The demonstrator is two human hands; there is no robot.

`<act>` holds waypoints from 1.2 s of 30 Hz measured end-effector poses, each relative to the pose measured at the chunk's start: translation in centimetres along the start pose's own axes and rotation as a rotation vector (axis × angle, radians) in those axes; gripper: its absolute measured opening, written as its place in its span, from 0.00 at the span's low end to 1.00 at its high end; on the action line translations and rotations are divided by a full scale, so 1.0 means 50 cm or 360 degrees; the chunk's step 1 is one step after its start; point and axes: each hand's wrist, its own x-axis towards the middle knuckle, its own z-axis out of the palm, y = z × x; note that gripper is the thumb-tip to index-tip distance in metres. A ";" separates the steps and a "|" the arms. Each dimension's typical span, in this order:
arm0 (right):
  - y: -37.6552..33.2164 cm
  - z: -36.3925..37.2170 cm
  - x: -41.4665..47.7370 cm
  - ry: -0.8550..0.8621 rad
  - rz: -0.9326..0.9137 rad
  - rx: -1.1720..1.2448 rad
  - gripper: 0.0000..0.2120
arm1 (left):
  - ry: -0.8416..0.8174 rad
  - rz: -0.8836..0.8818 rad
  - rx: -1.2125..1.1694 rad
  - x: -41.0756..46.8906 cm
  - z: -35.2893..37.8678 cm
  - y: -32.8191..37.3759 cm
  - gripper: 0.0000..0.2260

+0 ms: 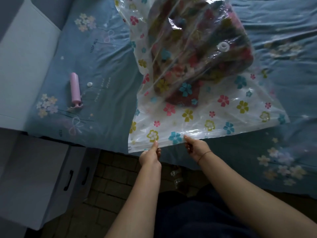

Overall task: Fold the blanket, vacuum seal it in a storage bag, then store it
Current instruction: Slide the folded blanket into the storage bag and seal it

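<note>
A clear storage bag [214, 107] printed with coloured flowers lies on the bed, its mouth edge toward me. The folded dark floral blanket [193, 54] is inside it, in the far half. A white round valve [223, 46] sits on the bag's top face. My left hand [151, 156] pinches the bag's near seal strip between thumb and fingers. My right hand [197, 146] pinches the same strip a little to the right. A pink hand pump [75, 89] lies on the bed to the left, with a small white valve cap [89, 84] beside it.
The bed is covered by a blue sheet [283, 74] with flower prints. A white box with handle slots [42, 177] stands on the floor at the lower left, and a white flap or board [22, 66] rises at the left. Brick-pattern floor [111, 186] lies below me.
</note>
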 end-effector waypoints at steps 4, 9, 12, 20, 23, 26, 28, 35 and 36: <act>-0.013 -0.033 0.004 0.0022 0.0031 0.0021 0.08 | 0.0055 -0.0023 0.0009 0.002 0.005 -0.011 0.10; -0.027 -0.041 0.006 -0.0042 0.0048 0.0001 0.10 | -0.0145 -0.0203 -0.0135 -0.033 0.067 -0.045 0.12; -0.035 -0.044 0.002 -0.0109 0.0079 -0.0011 0.10 | -0.0347 -0.0222 -0.0102 -0.064 0.125 -0.082 0.15; -0.064 -0.055 0.003 -0.0109 0.0122 -0.0005 0.10 | -0.0106 -0.0050 0.0060 -0.079 0.189 -0.121 0.13; -0.072 -0.059 0.006 -0.0081 0.0146 0.0033 0.12 | -0.0074 -0.0043 -0.0021 -0.074 0.186 -0.115 0.07; -0.089 -0.074 0.007 -0.0049 0.0159 0.0062 0.12 | -0.0041 -0.0032 -0.0039 -0.076 0.180 -0.108 0.09; -0.106 -0.090 0.014 -0.0019 0.0168 0.0110 0.12 | -0.0023 -0.0028 -0.0063 -0.075 0.177 -0.102 0.08; -0.162 -0.169 0.042 0.0034 0.0226 0.0185 0.10 | 0.0010 -0.0084 -0.0045 -0.067 0.158 -0.088 0.06; -0.163 -0.172 0.041 0.0016 0.0238 0.0192 0.10 | 0.0021 -0.0100 -0.0068 -0.070 0.163 -0.090 0.07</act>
